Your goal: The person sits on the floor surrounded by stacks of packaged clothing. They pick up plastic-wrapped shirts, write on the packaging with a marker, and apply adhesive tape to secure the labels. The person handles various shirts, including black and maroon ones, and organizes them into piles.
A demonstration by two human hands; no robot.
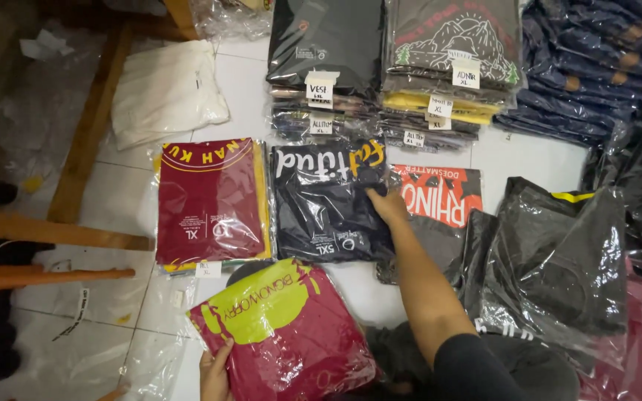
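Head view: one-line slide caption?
Right hand touches navy plastic-bagged folded shirt; left hand holds maroon bagged shirt with lime print.

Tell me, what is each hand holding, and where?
Left hand grips the bagged maroon shirt at its lower left corner. Right hand rests on the bagged navy shirt at its right edge.

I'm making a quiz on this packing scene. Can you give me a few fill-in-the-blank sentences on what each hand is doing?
1. The left hand grips a bagged shirt of maroon colour with a ____ print.
2. The right hand rests on the ____ bagged shirt.
3. The white folded garment lies on the ____.

Missing words: lime green; navy; floor
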